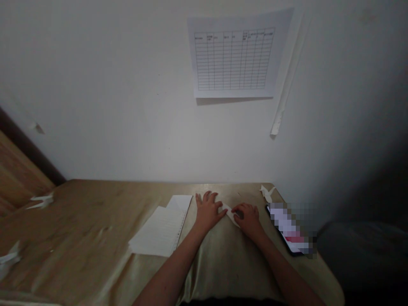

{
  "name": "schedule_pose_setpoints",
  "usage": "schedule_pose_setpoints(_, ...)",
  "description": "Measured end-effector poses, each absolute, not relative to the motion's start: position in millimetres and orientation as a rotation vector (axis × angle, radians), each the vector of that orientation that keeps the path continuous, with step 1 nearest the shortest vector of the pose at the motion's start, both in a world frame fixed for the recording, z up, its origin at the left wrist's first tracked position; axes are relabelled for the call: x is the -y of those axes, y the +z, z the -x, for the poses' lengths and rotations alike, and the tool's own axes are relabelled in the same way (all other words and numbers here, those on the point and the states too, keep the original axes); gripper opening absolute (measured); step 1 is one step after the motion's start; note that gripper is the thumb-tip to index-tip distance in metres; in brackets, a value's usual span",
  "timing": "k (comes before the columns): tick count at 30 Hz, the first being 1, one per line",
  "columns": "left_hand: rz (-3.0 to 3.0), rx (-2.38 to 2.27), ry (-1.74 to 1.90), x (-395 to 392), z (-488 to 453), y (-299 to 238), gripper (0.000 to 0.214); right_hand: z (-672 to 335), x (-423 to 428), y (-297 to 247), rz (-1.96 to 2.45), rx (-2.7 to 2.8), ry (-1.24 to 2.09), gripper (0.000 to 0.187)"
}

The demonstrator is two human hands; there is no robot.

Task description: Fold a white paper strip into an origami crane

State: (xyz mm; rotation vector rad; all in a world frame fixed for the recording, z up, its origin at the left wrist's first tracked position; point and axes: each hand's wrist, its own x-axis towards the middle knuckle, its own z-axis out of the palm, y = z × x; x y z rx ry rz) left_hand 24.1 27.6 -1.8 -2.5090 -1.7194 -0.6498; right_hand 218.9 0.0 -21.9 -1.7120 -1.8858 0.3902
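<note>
A small, narrow folded piece of white paper [230,214] lies slantwise between my two hands, low over the table. My left hand [208,211] has its thumb and index finger on the paper's upper left end, while its other fingers are spread. My right hand [249,219] curls around the paper's right side, thumb and index finger bent against it. Part of the paper is hidden under the fingers. Left of my left hand is a spiral-type notepad [159,229] of white sheets, with punched holes along its right edge.
A phone [288,231] with a lit, blurred screen lies at the table's right edge. Behind it sits a folded paper shape [267,193]; two more paper shapes [41,200] [11,257] lie far left. A printed table sheet [234,59] hangs on the wall behind the cloth-covered table [95,204].
</note>
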Motion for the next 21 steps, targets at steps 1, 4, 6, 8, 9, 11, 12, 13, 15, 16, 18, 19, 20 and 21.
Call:
schedule_pose_setpoints(1,2.504,1.714,-0.657,-27,-23,-1,0.023,-220,-1,-22,1.715,1.886,0.384,0.022)
schedule_pose_setpoints(4,2.501,1.701,-0.675,-27,-21,-1,0.017,-222,-1,-21,1.729,1.873,0.325,0.022)
schedule_pose_setpoints(6,2.5,1.695,-0.688,-27,-20,-1,0.014,-223,-1,-20,1.736,1.875,0.261,0.021)
schedule_pose_setpoints(8,2.506,1.694,-0.698,-27,-19,-1,0.012,-223,0,-19,1.741,1.886,0.203,0.019)
schedule_pose_setpoints(9,2.512,1.698,-0.702,-27,-19,-1,0.011,-223,1,-18,1.741,1.892,0.185,0.018)
schedule_pose_setpoints(11,2.525,1.716,-0.718,-27,-19,-2,0.011,-223,2,-17,1.741,1.902,0.171,0.016)
schedule_pose_setpoints(12,2.53,1.732,-0.733,-27,-18,-2,0.012,-223,2,-17,1.743,1.905,0.173,0.015)
schedule_pose_setpoints(13,2.534,1.751,-0.751,-27,-18,-3,0.014,-223,2,-16,1.747,1.908,0.181,0.015)
schedule_pose_setpoints(15,2.555,1.781,-0.777,-28,-18,-4,0.018,-223,3,-15,1.762,1.914,0.195,0.015)
schedule_pose_setpoints(16,2.575,1.79,-0.779,-29,-18,-4,0.017,-222,3,-15,1.77,1.917,0.197,0.016)
schedule_pose_setpoints(18,2.623,1.797,-0.764,-29,-18,-4,0.009,-222,4,-13,1.781,1.929,0.185,0.017)
schedule_pose_setpoints(19,2.644,1.799,-0.754,-29,-18,-3,0.006,-222,5,-13,1.784,1.936,0.171,0.018)
schedule_pose_setpoints(20,2.662,1.804,-0.745,-29,-18,-2,0.004,-222,5,-12,1.785,1.943,0.153,0.018)
schedule_pose_setpoints(21,2.673,1.813,-0.739,-28,-18,-1,0.004,-222,5,-11,1.785,1.949,0.134,0.02)
